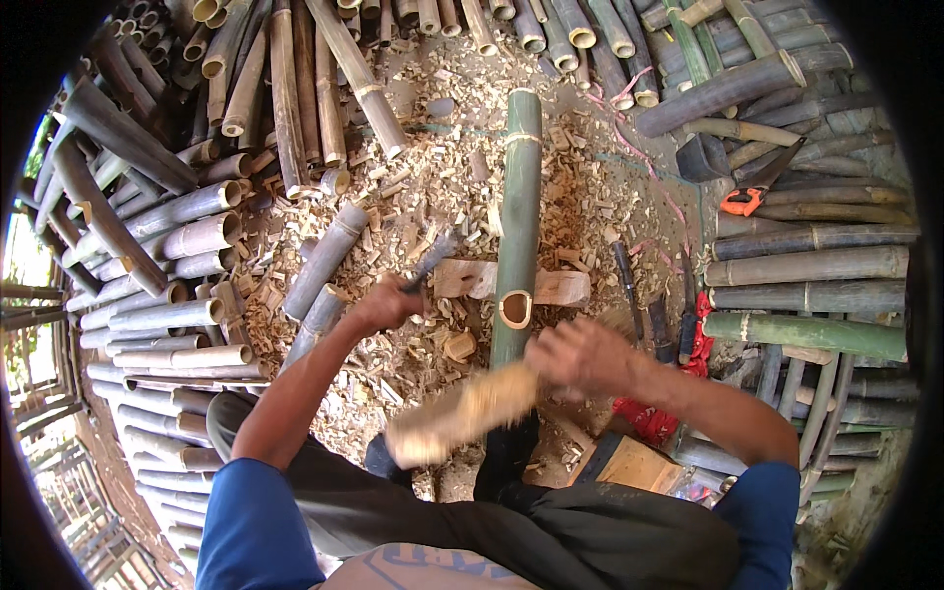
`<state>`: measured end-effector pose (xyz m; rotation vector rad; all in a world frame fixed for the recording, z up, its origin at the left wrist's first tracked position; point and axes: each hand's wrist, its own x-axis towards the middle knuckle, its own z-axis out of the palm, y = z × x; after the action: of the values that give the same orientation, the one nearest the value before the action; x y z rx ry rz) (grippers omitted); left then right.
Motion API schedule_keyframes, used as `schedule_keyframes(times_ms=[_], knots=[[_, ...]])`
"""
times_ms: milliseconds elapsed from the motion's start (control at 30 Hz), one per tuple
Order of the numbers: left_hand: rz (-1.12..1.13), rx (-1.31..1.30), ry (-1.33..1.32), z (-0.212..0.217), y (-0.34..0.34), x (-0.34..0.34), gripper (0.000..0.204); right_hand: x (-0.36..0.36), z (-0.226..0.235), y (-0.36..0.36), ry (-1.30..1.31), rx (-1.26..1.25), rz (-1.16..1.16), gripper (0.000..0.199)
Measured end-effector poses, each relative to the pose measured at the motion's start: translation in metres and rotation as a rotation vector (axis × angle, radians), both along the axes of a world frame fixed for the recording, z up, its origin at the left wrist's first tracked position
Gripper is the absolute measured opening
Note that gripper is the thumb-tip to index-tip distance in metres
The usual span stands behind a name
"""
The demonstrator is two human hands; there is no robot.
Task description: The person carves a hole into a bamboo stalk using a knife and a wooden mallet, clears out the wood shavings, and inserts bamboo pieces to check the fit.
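A long green bamboo pole lies lengthwise in front of me, resting across a wooden block, with an oval hole cut near its close end. My left hand is shut on the handle of a chisel-like blade that points up and right, left of the pole. My right hand grips a pale wooden mallet, blurred by motion, low over my lap beside the pole's near end.
Wood chips cover the ground. Cut bamboo sections are stacked at the left, top and right. Dark hand tools, an orange-handled tool, red cord and a wooden box lie at the right.
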<state>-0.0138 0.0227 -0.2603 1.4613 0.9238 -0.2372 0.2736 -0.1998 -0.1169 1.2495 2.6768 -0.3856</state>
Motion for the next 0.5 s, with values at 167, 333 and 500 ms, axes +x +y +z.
schedule_keyframes(times_ms=[167,333,500], knots=[[-0.210,0.601,0.024,0.015,-0.016,0.018,0.019,-0.032,0.006,-0.042,0.083,0.054,0.010,0.074],[-0.640,0.821,0.202,0.040,-0.052,0.023,0.009,-0.017,0.009,-0.032,0.095,-0.059,-0.105,0.075],[-0.741,0.709,0.290,0.052,-0.051,0.031,0.013,-0.001,0.013,-0.027,0.128,-0.046,-0.168,0.076]])
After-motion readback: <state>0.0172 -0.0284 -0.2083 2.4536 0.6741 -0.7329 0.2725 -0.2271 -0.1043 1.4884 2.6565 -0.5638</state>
